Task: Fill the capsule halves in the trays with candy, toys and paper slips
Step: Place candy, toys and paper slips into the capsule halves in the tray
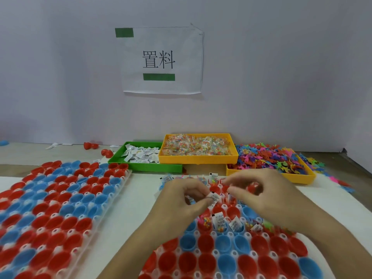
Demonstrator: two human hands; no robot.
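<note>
1. My left hand (187, 200) pinched a small stack of paper slips (214, 198) between thumb and fingers, just above the near tray (216, 253). Loosen that pinch and I judged several slips could drop into one cup together.
2. My right hand (263, 195) hovered beside it with fingers curled toward the thumb; whether it gripped a slip I could not tell, as the fingertips were blurred.
3. Some capsule halves (225, 243) under my hands already held candy and upright slips, while the nearest rows looked bare. My wrists hung low over the filled cups, so a careless sweep could knock slips out.
4. The left tray (60, 198) lay unfilled, well apart from the green bin (145, 167), the candy bin (197, 158) and the toy pile (271, 160); I risked skipping cups.
</note>
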